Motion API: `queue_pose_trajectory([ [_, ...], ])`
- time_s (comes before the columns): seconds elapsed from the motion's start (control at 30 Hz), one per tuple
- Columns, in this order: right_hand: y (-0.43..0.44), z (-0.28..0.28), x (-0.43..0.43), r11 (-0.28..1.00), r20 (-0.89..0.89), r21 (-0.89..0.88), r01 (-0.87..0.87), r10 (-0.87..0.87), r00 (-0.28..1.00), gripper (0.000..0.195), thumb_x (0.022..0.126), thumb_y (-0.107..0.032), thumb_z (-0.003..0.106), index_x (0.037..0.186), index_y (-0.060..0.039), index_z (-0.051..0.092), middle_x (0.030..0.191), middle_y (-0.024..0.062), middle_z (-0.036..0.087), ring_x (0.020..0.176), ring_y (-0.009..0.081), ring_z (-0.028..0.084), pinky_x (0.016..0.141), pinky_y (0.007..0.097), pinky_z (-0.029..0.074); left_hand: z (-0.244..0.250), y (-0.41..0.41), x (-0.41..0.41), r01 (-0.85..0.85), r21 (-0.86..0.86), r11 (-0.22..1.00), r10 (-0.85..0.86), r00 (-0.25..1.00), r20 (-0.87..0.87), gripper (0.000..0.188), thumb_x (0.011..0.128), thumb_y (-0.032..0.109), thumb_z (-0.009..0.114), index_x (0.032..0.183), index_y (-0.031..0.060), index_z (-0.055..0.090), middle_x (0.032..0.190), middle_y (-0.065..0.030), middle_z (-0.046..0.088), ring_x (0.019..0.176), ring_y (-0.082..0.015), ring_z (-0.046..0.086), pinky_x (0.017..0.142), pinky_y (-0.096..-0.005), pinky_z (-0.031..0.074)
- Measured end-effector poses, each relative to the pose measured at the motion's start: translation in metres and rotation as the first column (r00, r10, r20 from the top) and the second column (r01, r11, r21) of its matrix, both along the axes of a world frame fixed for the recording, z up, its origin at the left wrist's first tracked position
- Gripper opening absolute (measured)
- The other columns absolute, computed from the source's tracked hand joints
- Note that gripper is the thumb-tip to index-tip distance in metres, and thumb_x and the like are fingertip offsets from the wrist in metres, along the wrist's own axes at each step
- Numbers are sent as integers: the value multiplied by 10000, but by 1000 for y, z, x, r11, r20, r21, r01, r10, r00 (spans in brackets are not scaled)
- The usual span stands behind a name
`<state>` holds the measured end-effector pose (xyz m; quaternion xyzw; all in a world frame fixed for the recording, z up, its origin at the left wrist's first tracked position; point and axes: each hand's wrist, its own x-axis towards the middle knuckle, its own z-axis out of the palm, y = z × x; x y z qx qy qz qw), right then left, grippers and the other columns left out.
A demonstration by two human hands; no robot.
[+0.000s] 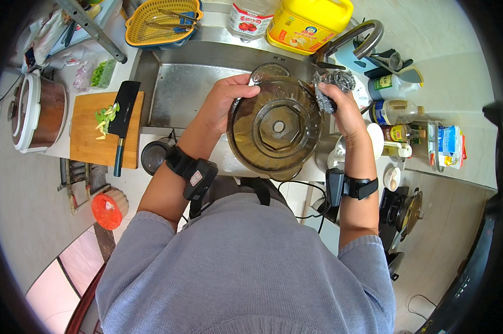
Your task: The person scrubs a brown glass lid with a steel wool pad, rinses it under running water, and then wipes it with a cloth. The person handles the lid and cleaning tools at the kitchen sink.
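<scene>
A translucent brown glass dish (pixel 276 125) with two ear handles is held up over the sink's front edge. Drops of water cling to it, and a pale round spot marks its centre. My left hand (pixel 230 98) grips its left side, with the thumb over the rim and the other fingers hidden. A steel wool scrubber (pixel 341 80) is bunched in my right hand (pixel 344 106), against the dish's upper right rim. Behind the dish lies the stainless steel sink (pixel 184 89), under a curved metal faucet (pixel 372 37).
A black cleaver (pixel 125 108) lies on a wooden cutting board (pixel 82 137) beside chopped scallion (pixel 105 119). A yellow jug (pixel 305 25) and yellow basket (pixel 151 29) stand behind the sink. Several bottles (pixel 395 112) line the right counter. A red-lined bin (pixel 108 208) is at lower left.
</scene>
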<state>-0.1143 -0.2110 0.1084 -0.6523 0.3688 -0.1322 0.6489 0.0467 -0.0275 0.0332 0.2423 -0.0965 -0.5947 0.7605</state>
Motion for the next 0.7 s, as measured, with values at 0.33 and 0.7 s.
queue_pose_trajectory([
  [0.33,23,6,15,968,8,-236,-84,89,996,220,814,-138,695,961,16,639,878,43,670,762,112,602,715,261,481,10,3,2,-13,-16,1000,14,996,89,379,824,-10,550,1196,-73,527,1111,-145,627,966,-197,639,863,-329,531],
  [0.7,42,-5,56,896,-84,-443,-40,2,996,218,733,-171,728,785,26,649,716,100,668,656,169,626,650,316,485,15,2,-16,-75,-2,997,73,965,252,471,819,-32,571,1281,-56,482,1164,-93,604,997,-142,606,883,-281,486],
])
